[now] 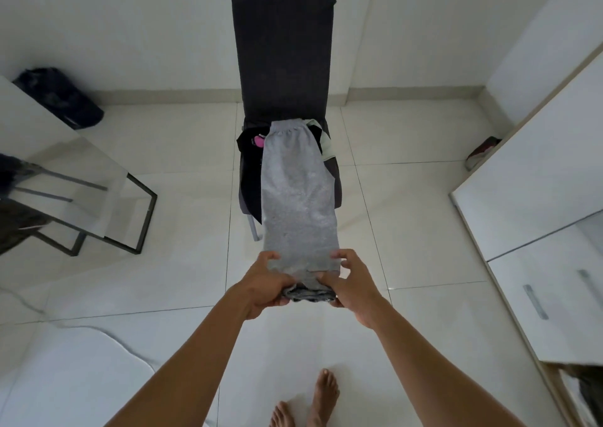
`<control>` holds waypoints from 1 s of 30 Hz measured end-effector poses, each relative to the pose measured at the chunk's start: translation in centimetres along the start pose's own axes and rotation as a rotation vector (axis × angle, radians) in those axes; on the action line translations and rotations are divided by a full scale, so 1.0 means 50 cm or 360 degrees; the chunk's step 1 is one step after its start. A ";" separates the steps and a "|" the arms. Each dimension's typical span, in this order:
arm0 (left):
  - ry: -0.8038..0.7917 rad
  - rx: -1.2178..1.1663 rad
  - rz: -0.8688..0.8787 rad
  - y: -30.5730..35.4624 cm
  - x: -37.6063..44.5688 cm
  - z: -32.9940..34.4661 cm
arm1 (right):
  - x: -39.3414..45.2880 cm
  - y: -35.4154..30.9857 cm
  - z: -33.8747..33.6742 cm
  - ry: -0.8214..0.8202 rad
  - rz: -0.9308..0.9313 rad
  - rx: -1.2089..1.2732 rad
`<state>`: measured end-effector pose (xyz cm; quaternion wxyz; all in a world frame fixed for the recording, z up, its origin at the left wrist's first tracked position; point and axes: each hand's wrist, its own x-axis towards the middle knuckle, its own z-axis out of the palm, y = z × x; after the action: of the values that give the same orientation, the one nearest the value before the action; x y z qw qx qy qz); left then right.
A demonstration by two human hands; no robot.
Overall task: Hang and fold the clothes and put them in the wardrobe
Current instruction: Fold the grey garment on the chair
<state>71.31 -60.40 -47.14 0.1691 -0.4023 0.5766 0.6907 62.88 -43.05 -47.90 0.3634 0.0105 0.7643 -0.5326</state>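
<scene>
Grey trousers: a long, narrow grey knit garment, stretched from the hands up to the chair seat, elastic waistband at the far end toward 12 o'clock.
Left fingers: curled over the near left corner of the cloth, thumb side on top, pinching the rolled near edge.
Right fingers: curled over the near right corner, gripping the same bunched edge.
Left hand: at 9 o'clock of the rolled end, forearm running down toward 7 o'clock.
Right hand: at 3 o'clock of the rolled end, forearm running toward 5 o'clock.
Rolled end: darker bunched folds between the two hands, held off the floor.
Chair: dark, high-backed, at 12 o'clock; the garment's far end lies on its seat.
Other clothes: dark pieces with a pink spot at the left, a pale green piece at the right, under the grey cloth.
Wardrobe: white doors at 3 o'clock, well apart from the chair.
Glass table: at 9 o'clock, dark metal frame.
Bare feet: on pale tiles at 6 o'clock.
</scene>
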 end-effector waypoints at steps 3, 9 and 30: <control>0.0212 0.0045 0.0178 0.050 0.009 0.001 | 0.011 -0.058 0.000 0.0010 -0.0200 -0.0060; -0.0107 0.0202 0.0322 0.159 0.015 -0.036 | 0.060 -0.161 -0.032 -0.0219 -0.0241 -0.0269; 0.0437 0.0651 0.0727 0.522 0.487 -0.111 | 0.660 -0.438 -0.074 -0.0178 -0.0543 -0.0681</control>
<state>40.05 -78.42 -48.24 0.0080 -0.3099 0.7960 0.5199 27.75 -61.74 -48.33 0.3040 -0.2247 0.8289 -0.4124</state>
